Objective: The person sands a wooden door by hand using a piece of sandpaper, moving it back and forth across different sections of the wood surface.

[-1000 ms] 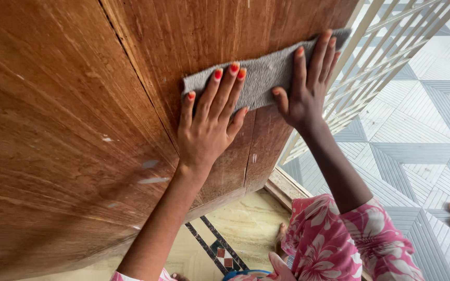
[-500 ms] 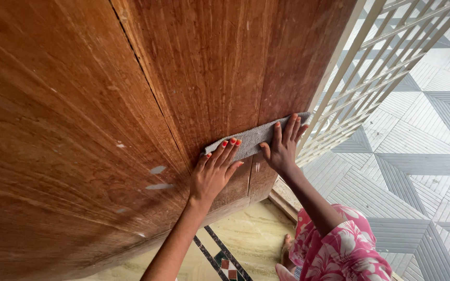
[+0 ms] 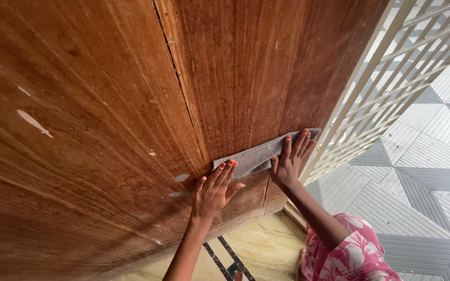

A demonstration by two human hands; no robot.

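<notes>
In the head view, both hands press a grey cloth [image 3: 259, 156] flat against the wooden door [image 3: 131, 130], low down near its bottom edge and right side. The left hand [image 3: 213, 191] lies open with fingers spread on the cloth's left end; the right hand [image 3: 289, 161] is open too, palm on the right end. Neither grasps it. The cloth looks soft, light and limp, so it is probably best held by flat pressure at both ends. A white grille [image 3: 391, 83] stands just beside the door.

Brown wooden door [image 3: 105, 104], grey cloth [image 3: 259, 156] pressed flat against it
</notes>
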